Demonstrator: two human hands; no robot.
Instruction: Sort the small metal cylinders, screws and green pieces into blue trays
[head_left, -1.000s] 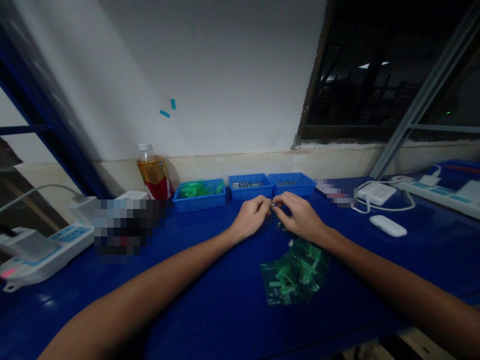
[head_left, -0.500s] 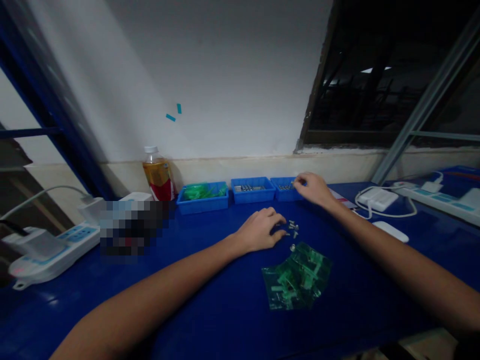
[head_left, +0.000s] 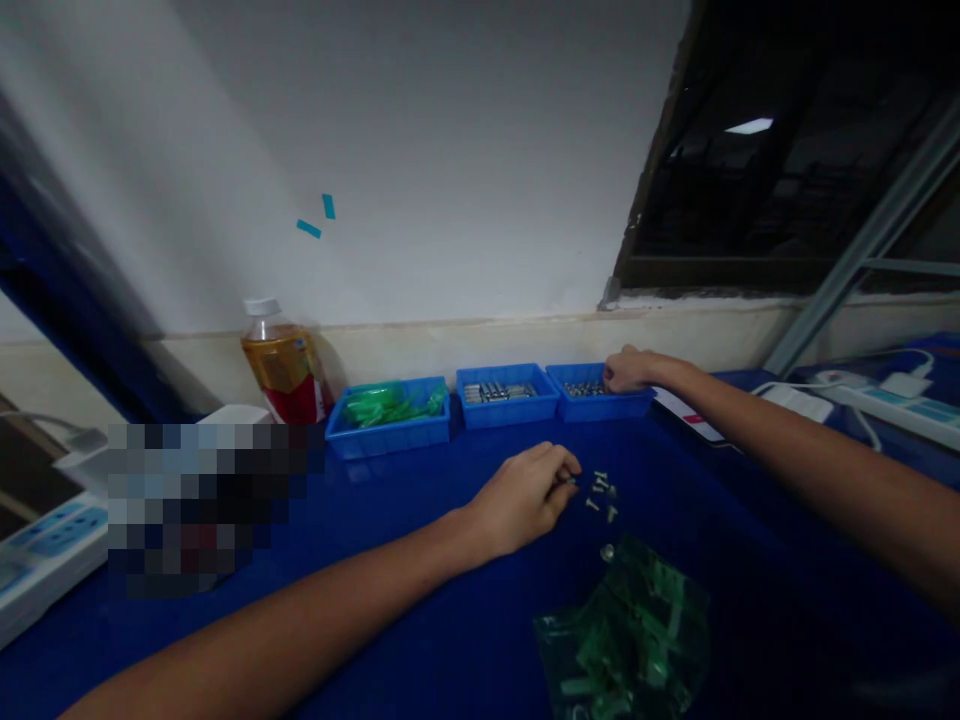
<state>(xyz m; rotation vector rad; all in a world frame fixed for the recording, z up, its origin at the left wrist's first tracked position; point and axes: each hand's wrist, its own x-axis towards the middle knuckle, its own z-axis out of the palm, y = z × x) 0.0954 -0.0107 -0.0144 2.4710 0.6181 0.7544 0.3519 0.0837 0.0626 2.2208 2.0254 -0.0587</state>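
Free lane between bins [head_left: 510,412] and screws [head_left: 600,481]; green bags [head_left: 637,630] block nearer side.

Blue table [head_left: 420,650], trays at the back, small parts nearer.
A bottle [head_left: 281,372] stands left of three blue trays in a row: left tray [head_left: 386,440], middle tray [head_left: 510,412], right tray [head_left: 604,408]. Nearer lie loose screws [head_left: 599,486], a round silver piece [head_left: 607,552] and green plastic bags [head_left: 622,640]; a left power strip [head_left: 56,545], right power strip [head_left: 900,408] and white adapter [head_left: 799,402] sit toward the sides.
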